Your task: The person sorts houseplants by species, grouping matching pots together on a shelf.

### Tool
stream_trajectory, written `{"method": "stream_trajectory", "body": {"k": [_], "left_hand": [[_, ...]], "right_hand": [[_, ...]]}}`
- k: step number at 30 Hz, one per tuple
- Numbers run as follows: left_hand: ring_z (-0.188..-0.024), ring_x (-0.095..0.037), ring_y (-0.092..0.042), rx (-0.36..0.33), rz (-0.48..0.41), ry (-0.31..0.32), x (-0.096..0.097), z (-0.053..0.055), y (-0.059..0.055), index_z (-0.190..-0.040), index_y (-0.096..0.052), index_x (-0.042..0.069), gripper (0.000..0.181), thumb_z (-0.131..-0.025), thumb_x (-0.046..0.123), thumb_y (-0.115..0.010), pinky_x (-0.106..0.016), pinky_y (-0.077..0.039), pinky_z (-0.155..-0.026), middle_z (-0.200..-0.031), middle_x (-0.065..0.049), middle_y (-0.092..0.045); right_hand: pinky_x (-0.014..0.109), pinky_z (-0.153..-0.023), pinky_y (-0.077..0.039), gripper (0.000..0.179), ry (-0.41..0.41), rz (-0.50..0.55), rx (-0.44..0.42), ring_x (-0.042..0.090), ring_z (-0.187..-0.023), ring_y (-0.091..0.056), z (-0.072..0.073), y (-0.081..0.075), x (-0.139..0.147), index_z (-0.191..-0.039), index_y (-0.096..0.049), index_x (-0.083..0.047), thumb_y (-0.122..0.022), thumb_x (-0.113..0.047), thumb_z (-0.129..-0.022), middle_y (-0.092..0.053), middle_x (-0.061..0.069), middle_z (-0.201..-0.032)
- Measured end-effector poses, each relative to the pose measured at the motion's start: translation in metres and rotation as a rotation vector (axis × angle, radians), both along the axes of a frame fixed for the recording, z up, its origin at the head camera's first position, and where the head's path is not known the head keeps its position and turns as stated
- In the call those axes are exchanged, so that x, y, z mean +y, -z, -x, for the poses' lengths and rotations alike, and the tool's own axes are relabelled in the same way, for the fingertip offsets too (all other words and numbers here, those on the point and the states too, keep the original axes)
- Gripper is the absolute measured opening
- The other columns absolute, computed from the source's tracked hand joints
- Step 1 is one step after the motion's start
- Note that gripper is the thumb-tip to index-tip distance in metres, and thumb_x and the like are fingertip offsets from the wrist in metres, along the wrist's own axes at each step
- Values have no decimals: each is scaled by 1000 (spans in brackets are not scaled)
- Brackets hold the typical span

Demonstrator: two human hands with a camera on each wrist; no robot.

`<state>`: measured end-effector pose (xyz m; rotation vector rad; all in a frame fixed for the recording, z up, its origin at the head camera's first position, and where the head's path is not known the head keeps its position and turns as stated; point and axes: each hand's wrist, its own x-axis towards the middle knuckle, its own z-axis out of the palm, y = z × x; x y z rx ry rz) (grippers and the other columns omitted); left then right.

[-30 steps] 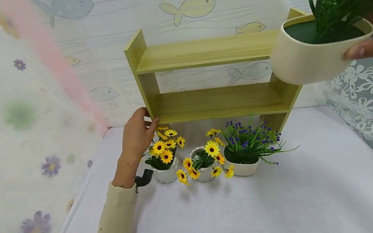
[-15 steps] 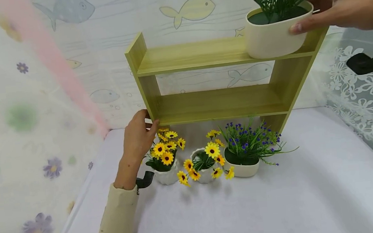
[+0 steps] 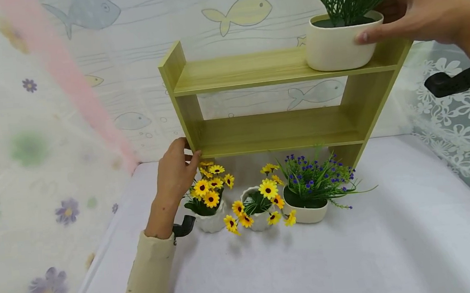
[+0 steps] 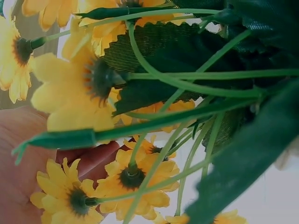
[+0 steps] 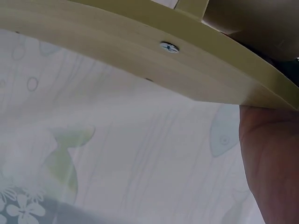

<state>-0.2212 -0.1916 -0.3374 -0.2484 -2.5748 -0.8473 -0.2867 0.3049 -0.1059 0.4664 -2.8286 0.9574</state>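
In the head view my right hand (image 3: 427,11) grips a cream oval pot (image 3: 337,49) of artificial grass, thumb on its front wall. The pot's base is on the right part of the top board of a wooden two-tier shelf (image 3: 245,69). At the lower left, my left hand (image 3: 175,172) holds the shelf's side panel, the thumb at its front edge and the other fingers partly hidden behind. Yellow artificial flowers (image 4: 70,93) fill the left wrist view in front of that hand. The right wrist view shows the panel's outer face (image 5: 140,56) with a screw.
Two white pots of yellow flowers (image 3: 211,222) (image 3: 259,220) and a cream pot of purple flowers (image 3: 306,213) stand on the white-covered table (image 3: 331,267) before the shelf. A patterned curtain (image 3: 136,44) hangs behind; lace cloth (image 3: 456,115) is at right.
My right hand has brought the grass pot in from the right, lowered it onto the top board and shifted it slightly left. The left hand stays on the side panel.
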Motion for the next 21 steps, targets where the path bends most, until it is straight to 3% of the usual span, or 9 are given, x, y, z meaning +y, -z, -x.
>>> {"method": "stream_trajectory", "body": {"k": [1,4,5,8,12,15,21], "left_hand": [[-102,-32,-75,-2,1,-2,0,0,0,-143,-53,1,46,-106,24,-68,-47,-65,-78,-128,-16,-66],[-102,-32,-75,-2,5,-6,0,-1,1,-142,-53,1,46,-106,24,-68,-47,-65,-78,-128,-16,-66],[-102,-32,-75,-1,6,-5,0,-1,1,-142,-53,1,45,-106,23,-68,-47,-65,-78,-128,-16,-66],[-101,-32,-75,4,10,-1,-1,-1,2,-142,-53,1,45,-106,23,-68,-47,-65,-78,-127,-16,-66],[-100,-32,-75,10,12,-1,-2,-1,1,-141,-54,1,45,-106,23,-69,-47,-65,-77,-126,-16,-66],[-100,-32,-75,11,10,-2,-3,-2,0,-141,-54,1,45,-106,24,-69,-47,-65,-77,-127,-16,-66],[-101,-32,-75,4,2,-8,-5,-3,0,-142,-53,1,45,-106,23,-69,-48,-65,-78,-127,-16,-66]], "right_hand": [[20,-120,-34,79,9,-3,-3,14,-132,-57,0,1,-1,-164,-38,-31,-80,-26,-97,-49,3,-163],[36,-130,-26,80,31,-21,19,10,-134,-54,0,6,-1,-166,-37,-28,-79,-31,-97,-48,9,-163],[41,-131,-24,80,43,-32,29,7,-131,-54,0,8,0,-166,-37,-26,-78,-33,-98,-48,11,-161],[41,-130,-27,81,59,-66,67,-1,-103,-48,-1,14,2,-166,-37,-18,-78,-36,-98,-49,18,-155],[42,-132,-22,83,62,-58,108,19,-137,-53,-9,20,1,-167,-34,-13,-76,-34,-99,-40,25,-164],[35,-131,-18,79,36,5,158,35,-156,-35,-18,26,3,-166,-33,-13,-75,-26,-100,-35,18,-169],[12,-121,-26,74,-40,194,245,19,-158,-34,-41,42,9,-166,-31,-14,-68,-7,-103,-38,10,-166]]}}
